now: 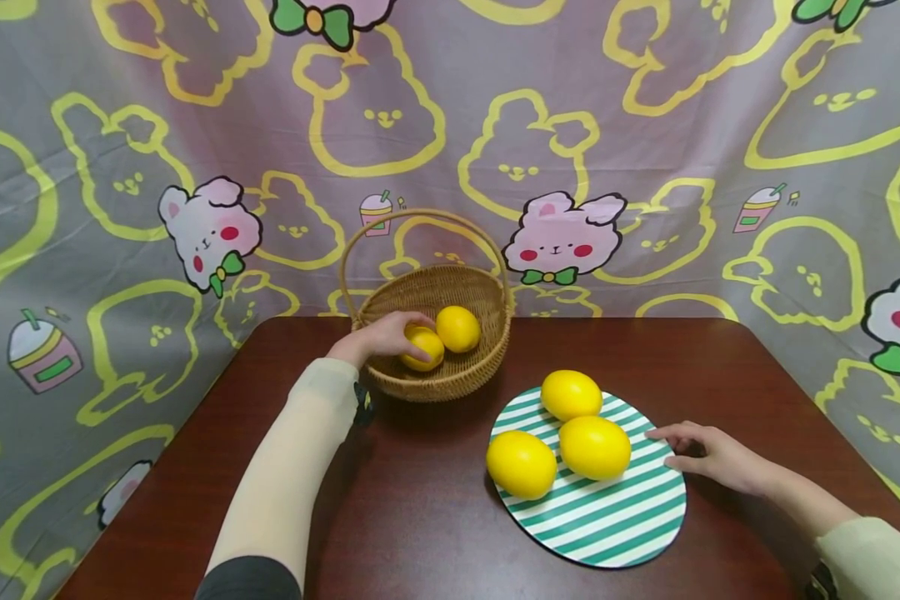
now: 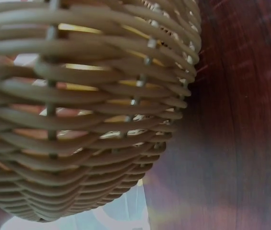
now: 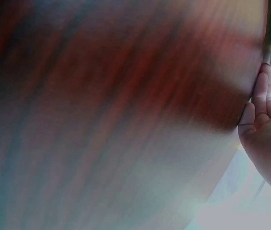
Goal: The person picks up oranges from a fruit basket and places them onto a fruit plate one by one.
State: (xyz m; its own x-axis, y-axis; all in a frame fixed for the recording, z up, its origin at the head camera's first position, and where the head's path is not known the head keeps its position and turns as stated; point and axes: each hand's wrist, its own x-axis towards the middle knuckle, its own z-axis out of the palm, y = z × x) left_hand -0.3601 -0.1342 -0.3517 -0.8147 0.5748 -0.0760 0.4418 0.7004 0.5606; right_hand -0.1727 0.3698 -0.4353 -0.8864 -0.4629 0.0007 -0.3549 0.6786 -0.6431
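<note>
My left hand (image 1: 390,335) reaches into the wicker basket (image 1: 450,385) and grips a yellow lemon (image 1: 424,348), fingers over its top and thumb at its side. A second lemon (image 1: 457,329) lies against it in the basket. In the left wrist view the woven basket wall (image 2: 78,115) hides the hand. My right hand (image 1: 720,457) rests at the right edge of a round green-and-white striped placemat (image 1: 607,529), its fingers loosely extended and touching the edge. Three lemons sit on the placemat: a back one (image 1: 572,395), a middle one (image 1: 595,447) and a left one (image 1: 521,464).
The basket's tall arched handle (image 1: 423,213) rises above its rim at the back of the dark wooden table (image 1: 405,500). Behind the table hangs a grey curtain (image 1: 435,108) with cartoon rabbits. The placemat lies right of and nearer than the basket.
</note>
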